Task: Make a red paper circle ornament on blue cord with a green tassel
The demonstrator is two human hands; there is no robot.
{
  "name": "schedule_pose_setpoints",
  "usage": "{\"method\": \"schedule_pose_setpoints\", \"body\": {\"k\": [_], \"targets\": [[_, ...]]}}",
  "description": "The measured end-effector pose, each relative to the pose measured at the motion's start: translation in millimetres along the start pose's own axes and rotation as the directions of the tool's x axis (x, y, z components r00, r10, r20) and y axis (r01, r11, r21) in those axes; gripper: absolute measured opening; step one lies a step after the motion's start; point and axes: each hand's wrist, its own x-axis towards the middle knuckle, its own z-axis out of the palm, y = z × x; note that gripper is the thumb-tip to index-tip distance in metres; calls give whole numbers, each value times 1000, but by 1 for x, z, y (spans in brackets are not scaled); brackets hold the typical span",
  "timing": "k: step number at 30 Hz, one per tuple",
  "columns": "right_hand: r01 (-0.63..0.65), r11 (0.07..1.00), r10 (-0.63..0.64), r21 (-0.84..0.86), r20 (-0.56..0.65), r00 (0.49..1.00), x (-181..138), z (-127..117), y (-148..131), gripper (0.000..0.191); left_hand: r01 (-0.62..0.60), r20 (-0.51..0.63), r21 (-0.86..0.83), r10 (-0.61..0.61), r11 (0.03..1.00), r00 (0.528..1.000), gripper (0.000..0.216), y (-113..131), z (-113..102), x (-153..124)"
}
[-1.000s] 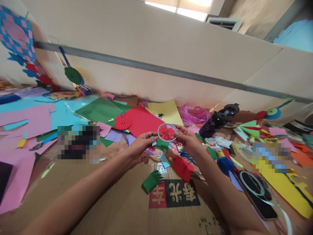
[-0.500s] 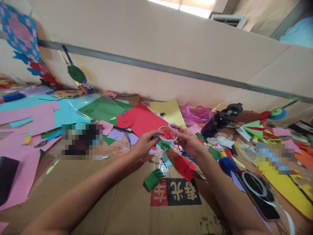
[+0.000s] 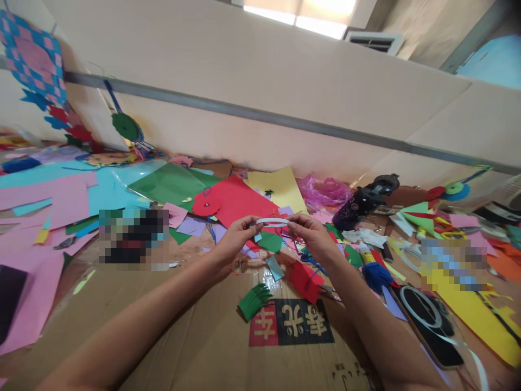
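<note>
A thin white ring (image 3: 272, 222), which looks like a narrow roll of tape, is held up almost edge-on above the scraps. My left hand (image 3: 241, 234) pinches its left side, fingers closed. The fingertips of my right hand (image 3: 311, 230) are closed on the opposite side. Beneath the ring lie a green paper piece (image 3: 270, 241) and a small light-blue strip (image 3: 274, 268). Red paper (image 3: 306, 282) with blue yarn is near my right wrist, with scissors partly hidden by the forearm. Fringed green paper (image 3: 254, 304) rests on the cardboard (image 3: 195, 331) between my arms.
A dark bottle (image 3: 356, 206) stands tilted beside a pink plastic bag (image 3: 328, 190). On the right, another tape roll (image 3: 421, 308) lies on a phone (image 3: 442, 347), near blue yarn (image 3: 376, 277). Coloured paper sheets cover the left side. A wall (image 3: 244, 87) rises behind.
The ring has turned from showing its round opening to lying nearly edge-on. Both hands stay on it and have shifted slightly; the left has moved a little to the left.
</note>
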Motion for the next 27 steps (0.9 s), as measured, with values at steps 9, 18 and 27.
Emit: {"method": "schedule_pose_setpoints", "body": {"k": [9, 18, 27], "targets": [[38, 992, -40, -120, -14, 999, -1, 0, -1, 37, 69, 13, -34, -68, 997, 998, 46, -13, -3, 1], [177, 909, -192, -378, -2, 981, -11, 9, -9, 27, -32, 21, 101, 30, 994, 999, 36, -23, -4, 6], [163, 876, -194, -454, -23, 981, -10, 7, -10, 25, -41, 15, 182, 39, 983, 999, 29, -29, -8, 3]]}}
